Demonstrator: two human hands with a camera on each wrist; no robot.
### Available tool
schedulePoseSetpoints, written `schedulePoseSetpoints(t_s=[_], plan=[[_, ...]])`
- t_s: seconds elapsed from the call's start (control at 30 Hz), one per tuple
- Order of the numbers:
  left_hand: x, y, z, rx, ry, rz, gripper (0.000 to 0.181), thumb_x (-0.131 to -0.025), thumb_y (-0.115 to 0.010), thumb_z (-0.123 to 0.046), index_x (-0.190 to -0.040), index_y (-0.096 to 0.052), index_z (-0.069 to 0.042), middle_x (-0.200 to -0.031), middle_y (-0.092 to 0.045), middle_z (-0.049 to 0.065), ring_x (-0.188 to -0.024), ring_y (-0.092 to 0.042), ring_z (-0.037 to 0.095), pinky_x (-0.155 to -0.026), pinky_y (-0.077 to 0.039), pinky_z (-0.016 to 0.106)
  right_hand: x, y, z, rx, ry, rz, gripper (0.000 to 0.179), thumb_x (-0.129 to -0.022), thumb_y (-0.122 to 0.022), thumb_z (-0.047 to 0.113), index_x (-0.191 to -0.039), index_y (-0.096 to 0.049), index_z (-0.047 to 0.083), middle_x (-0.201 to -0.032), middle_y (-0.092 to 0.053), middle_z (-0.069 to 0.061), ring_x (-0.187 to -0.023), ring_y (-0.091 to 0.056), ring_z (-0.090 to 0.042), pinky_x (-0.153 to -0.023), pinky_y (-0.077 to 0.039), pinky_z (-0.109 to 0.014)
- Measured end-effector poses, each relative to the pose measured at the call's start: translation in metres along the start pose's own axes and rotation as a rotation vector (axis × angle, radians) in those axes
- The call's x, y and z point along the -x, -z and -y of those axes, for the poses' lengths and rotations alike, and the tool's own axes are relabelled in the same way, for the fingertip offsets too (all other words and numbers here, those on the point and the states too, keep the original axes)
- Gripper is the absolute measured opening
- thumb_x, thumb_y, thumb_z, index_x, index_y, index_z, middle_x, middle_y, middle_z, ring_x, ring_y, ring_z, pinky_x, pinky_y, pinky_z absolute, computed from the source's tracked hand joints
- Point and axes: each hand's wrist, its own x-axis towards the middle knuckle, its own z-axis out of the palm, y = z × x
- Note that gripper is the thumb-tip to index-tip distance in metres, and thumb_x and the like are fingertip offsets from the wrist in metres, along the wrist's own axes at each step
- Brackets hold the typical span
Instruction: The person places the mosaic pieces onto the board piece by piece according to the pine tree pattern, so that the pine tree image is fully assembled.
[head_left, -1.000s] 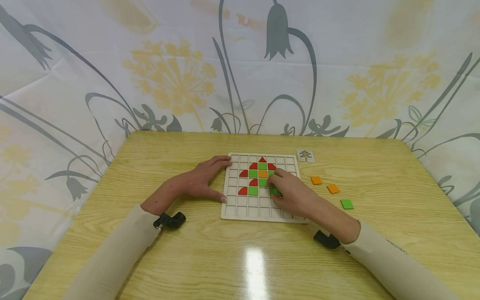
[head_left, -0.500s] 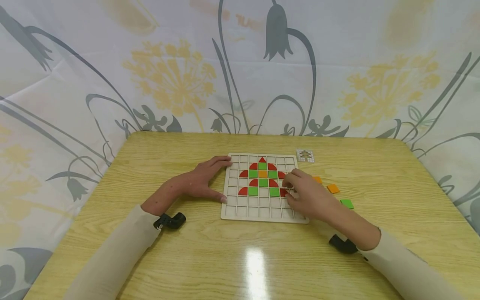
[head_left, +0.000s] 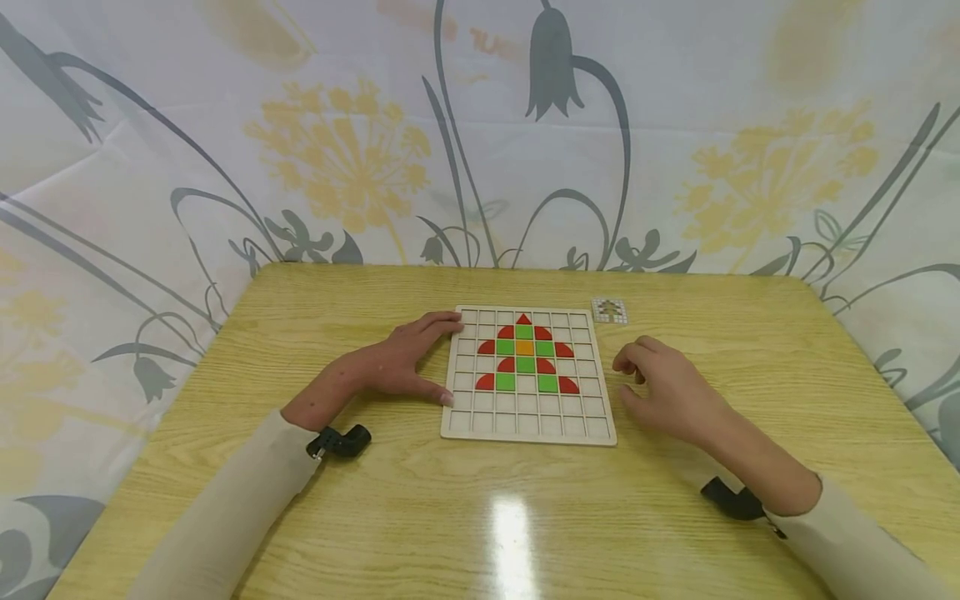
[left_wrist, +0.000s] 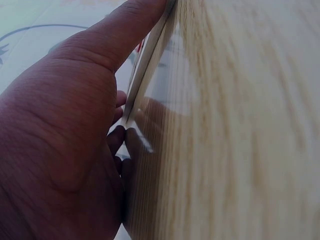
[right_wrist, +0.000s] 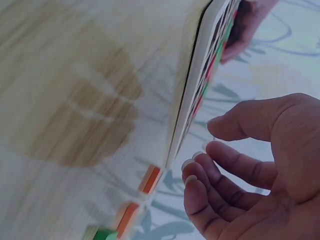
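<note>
A pale gridded board (head_left: 495,423) lies flat on the table. Set in its cells are green square tiles (head_left: 506,382), an orange square tile (head_left: 524,347), red rounded tiles (head_left: 568,385) and a red triangle (head_left: 523,319), forming a tree shape. My left hand (head_left: 397,358) touches the board's left edge with outstretched thumb and fingertips. Just right of the board hovers my right hand (head_left: 667,392), fingers loosely bent, holding nothing. It hides the loose tiles in the head view. The right wrist view shows two orange tiles (right_wrist: 150,179) and a green tile (right_wrist: 104,234) on the table.
A small pattern card (head_left: 610,311) lies beyond the board's upper right corner. The wooden table (head_left: 360,517) reaches back to a flower-printed cloth (head_left: 480,142). Both wrists carry black camera mounts (head_left: 341,440).
My right hand has moved rightward off the board to above the loose tiles. Red tiles it had covered on the board's right side now show. My left hand has stayed put.
</note>
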Motion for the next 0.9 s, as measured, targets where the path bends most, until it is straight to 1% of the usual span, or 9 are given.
schedulePoseSetpoints(t_s=[0.23, 0.37, 0.5, 0.63, 0.77, 0.9], plan=[[0.000, 0.000, 0.001, -0.006, -0.007, -0.001, 0.113, -0.084, -0.088, -0.056, -0.169, -0.026, -0.015, -0.177, -0.013, 0.003, -0.160, -0.021, 0.035, -0.124, -0.024, 0.062, 0.005, 0.005, -0.016, 0.010, -0.044, -0.027, 0.019, -0.086, -0.073, 0.000, -0.105, -0.071, 0.000, -0.097, -0.064, -0.011, -0.079, -0.055, -0.019, -0.070, -0.050, -0.038], [0.000, 0.000, 0.000, -0.004, -0.012, -0.002, 0.113, -0.084, -0.088, -0.056, -0.169, -0.026, -0.015, -0.177, -0.013, 0.003, -0.160, -0.021, 0.036, -0.124, -0.025, 0.062, 0.007, 0.007, -0.026, 0.023, -0.101, -0.007, 0.020, -0.087, -0.072, 0.002, -0.107, -0.071, -0.002, -0.098, -0.064, -0.013, -0.080, -0.057, -0.021, -0.070, -0.051, -0.040], [0.000, 0.000, 0.001, -0.004, -0.016, -0.004, 0.113, -0.084, -0.088, -0.056, -0.169, -0.026, -0.014, -0.176, -0.014, 0.004, -0.160, -0.021, 0.036, -0.124, -0.025, 0.063, 0.008, 0.009, -0.034, 0.036, -0.153, 0.008, 0.022, -0.089, -0.072, 0.005, -0.109, -0.071, -0.004, -0.103, -0.066, -0.016, -0.086, -0.063, -0.028, -0.074, -0.055, -0.046], [0.001, 0.000, 0.001, -0.006, -0.012, -0.002, 0.113, -0.084, -0.088, -0.055, -0.169, -0.026, -0.014, -0.176, -0.014, 0.004, -0.160, -0.021, 0.036, -0.124, -0.026, 0.062, 0.008, 0.012, -0.042, 0.044, -0.195, 0.019, 0.025, -0.090, -0.074, 0.010, -0.109, -0.071, -0.005, -0.103, -0.066, -0.019, -0.089, -0.065, -0.033, -0.077, -0.055, -0.051], [0.001, 0.000, 0.001, -0.004, -0.011, -0.002, 0.113, -0.084, -0.089, -0.053, -0.169, -0.026, -0.014, -0.176, -0.014, 0.004, -0.160, -0.022, 0.036, -0.124, -0.026, 0.061, 0.008, 0.013, -0.047, 0.046, -0.217, 0.053, 0.026, -0.091, -0.077, 0.015, -0.105, -0.070, -0.006, -0.098, -0.066, -0.020, -0.086, -0.064, -0.033, -0.075, -0.054, -0.052], [0.001, 0.000, 0.001, -0.002, -0.013, -0.002, 0.112, -0.084, -0.088, -0.053, -0.169, -0.026, -0.014, -0.177, -0.013, 0.004, -0.160, -0.022, 0.037, -0.124, -0.027, 0.061, 0.007, 0.013, -0.051, 0.037, -0.226, 0.075, 0.026, -0.091, -0.078, 0.015, -0.102, -0.069, -0.006, -0.094, -0.066, -0.019, -0.084, -0.064, -0.032, -0.075, -0.054, -0.052]])
